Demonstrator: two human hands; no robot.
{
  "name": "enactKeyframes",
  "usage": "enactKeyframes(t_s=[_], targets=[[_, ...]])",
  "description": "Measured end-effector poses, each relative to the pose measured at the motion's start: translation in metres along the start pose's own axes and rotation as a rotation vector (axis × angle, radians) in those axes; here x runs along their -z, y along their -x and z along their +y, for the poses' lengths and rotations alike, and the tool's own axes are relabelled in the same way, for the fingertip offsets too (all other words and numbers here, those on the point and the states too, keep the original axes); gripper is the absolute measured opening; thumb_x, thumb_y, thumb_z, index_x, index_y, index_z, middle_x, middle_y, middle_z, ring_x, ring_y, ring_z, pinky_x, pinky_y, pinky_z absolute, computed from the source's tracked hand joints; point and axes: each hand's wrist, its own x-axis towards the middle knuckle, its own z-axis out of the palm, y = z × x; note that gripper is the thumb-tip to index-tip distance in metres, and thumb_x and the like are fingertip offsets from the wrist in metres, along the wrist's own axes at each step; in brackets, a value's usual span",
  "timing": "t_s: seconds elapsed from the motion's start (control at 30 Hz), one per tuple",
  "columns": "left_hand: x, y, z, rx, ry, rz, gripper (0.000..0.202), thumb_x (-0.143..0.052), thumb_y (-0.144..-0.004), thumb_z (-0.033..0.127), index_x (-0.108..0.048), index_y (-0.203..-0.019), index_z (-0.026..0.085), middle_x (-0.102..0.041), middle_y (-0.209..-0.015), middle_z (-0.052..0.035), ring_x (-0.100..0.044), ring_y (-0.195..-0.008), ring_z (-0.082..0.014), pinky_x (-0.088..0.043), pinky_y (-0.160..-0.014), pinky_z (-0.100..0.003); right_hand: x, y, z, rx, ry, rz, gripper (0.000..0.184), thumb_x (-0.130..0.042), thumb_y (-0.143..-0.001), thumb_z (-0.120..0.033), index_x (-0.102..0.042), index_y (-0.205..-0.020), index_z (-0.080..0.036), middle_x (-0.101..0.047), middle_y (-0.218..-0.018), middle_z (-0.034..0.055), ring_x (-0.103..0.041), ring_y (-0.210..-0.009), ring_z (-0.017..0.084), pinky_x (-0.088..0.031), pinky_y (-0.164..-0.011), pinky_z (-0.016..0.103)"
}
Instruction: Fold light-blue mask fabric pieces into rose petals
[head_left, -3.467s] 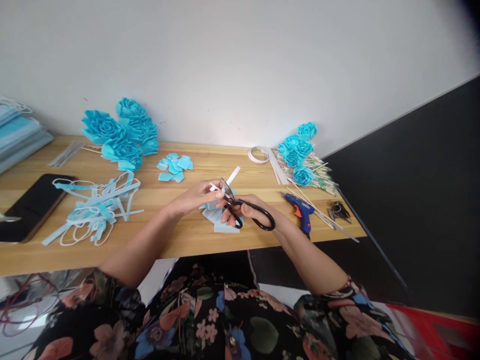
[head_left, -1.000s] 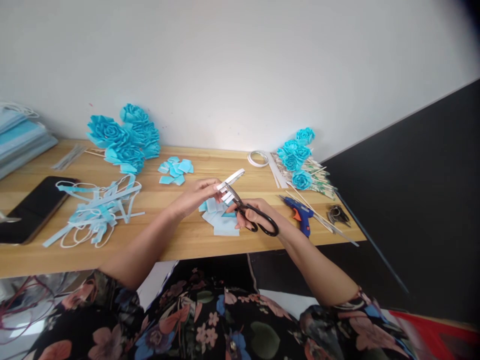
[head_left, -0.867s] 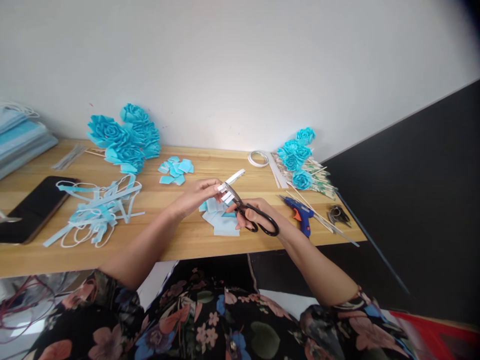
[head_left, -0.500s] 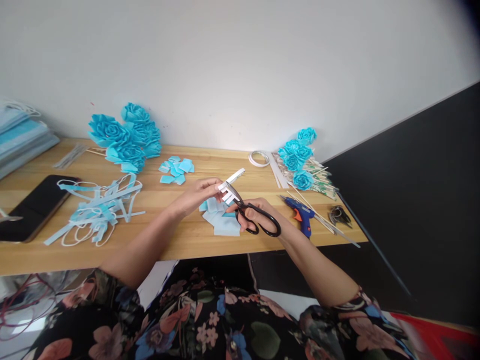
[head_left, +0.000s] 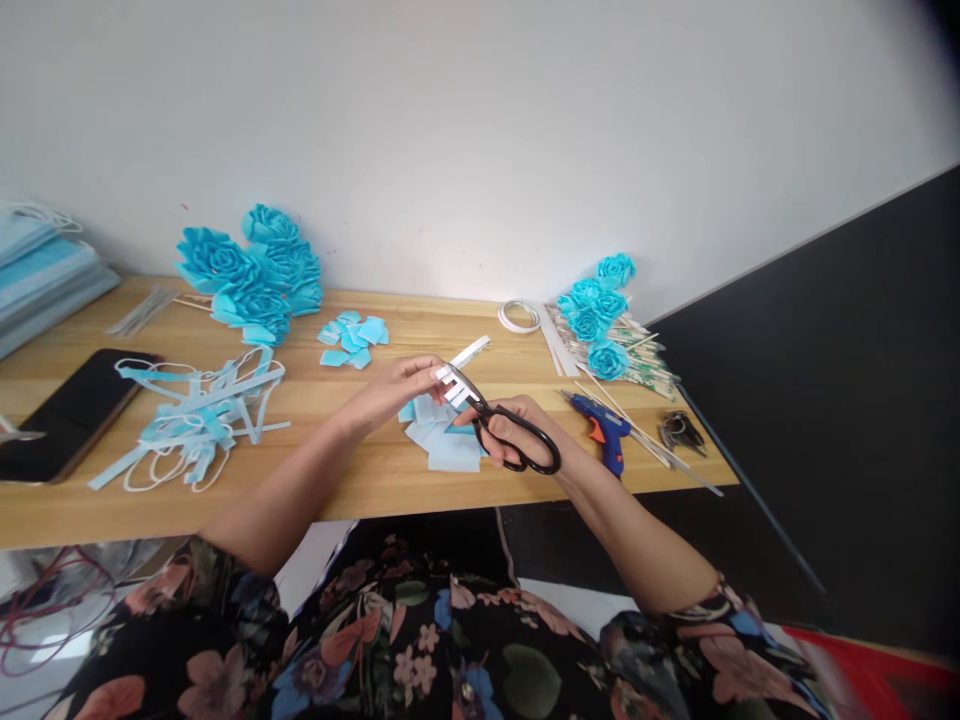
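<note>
Between the fingertips of my left hand (head_left: 409, 385) is a white strip of paper (head_left: 471, 352) with narrow slits cut along one edge. My right hand (head_left: 510, 425) grips black-handled scissors (head_left: 538, 440), fingers through the loops. Their blades lie across the strip close to my left fingertips, and the handles are nearly closed together. Below both hands, several pale blue fabric pieces (head_left: 454, 452) lie on the wooden table, partly covered by the hands. Farther back sits a small pile of cut blue petals (head_left: 352, 338).
Blue fabric flowers (head_left: 259, 275) stand back left, with more flowers (head_left: 596, 305) at right beside wooden sticks. A tangle of straps (head_left: 202, 415), a phone (head_left: 71, 415) and stacked masks (head_left: 45, 275) occupy the left. A glue gun (head_left: 606, 428) and tape roll (head_left: 519, 317) lie right.
The scissors' handles have come closer together in my right hand, closing the blades on the strip. My left hand and the strip stay nearly in place.
</note>
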Motion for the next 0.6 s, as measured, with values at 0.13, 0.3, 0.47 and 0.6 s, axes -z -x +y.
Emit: enactKeyframes(t_s=[0.13,0.3,0.47,0.6], targets=[[-0.0013,0.0,0.0024,0.004,0.009,-0.002,0.042,-0.063,-0.087,0.055,-0.062,-0.079,0.014,-0.059,-0.076,-0.0031,-0.055,-0.075,-0.0141,-0.044,-0.075,-0.03,-0.0017,0.0001,-0.0022,-0.006,-0.001,0.018,0.06,-0.06,-0.08,-0.069,-0.067,-0.088,-0.01,-0.053,-0.054,-0.0037,-0.039,-0.037,0.004,-0.031,-0.039,0.02],[-0.0013,-0.0006,0.0023,0.012,0.019,-0.01,0.042,-0.064,-0.086,0.055,-0.062,-0.079,0.014,-0.059,-0.076,-0.0029,-0.055,-0.074,-0.0139,-0.043,-0.075,-0.03,-0.0016,0.0003,-0.0014,0.005,-0.01,0.018,0.058,-0.06,-0.081,-0.068,-0.067,-0.086,-0.011,-0.052,-0.053,-0.0046,-0.039,-0.037,0.004,-0.031,-0.038,0.02],[0.0007,-0.0004,0.0019,0.022,0.008,-0.02,0.039,-0.063,-0.088,0.052,-0.062,-0.08,0.014,-0.06,-0.077,-0.0034,-0.056,-0.075,-0.0143,-0.043,-0.075,-0.03,-0.0006,0.0018,0.0011,0.021,-0.004,0.018,0.057,-0.058,-0.083,-0.067,-0.067,-0.085,-0.011,-0.049,-0.049,-0.0056,-0.038,-0.036,0.004,-0.029,-0.038,0.02],[0.0032,0.0005,0.0028,0.008,-0.033,-0.021,0.036,-0.061,-0.09,0.049,-0.063,-0.081,0.014,-0.062,-0.078,-0.004,-0.056,-0.076,-0.0148,-0.042,-0.074,-0.03,-0.0015,0.0019,0.0011,0.033,0.004,0.02,0.058,-0.057,-0.084,-0.067,-0.068,-0.088,-0.01,-0.047,-0.048,-0.0064,-0.036,-0.035,0.004,-0.029,-0.038,0.02]])
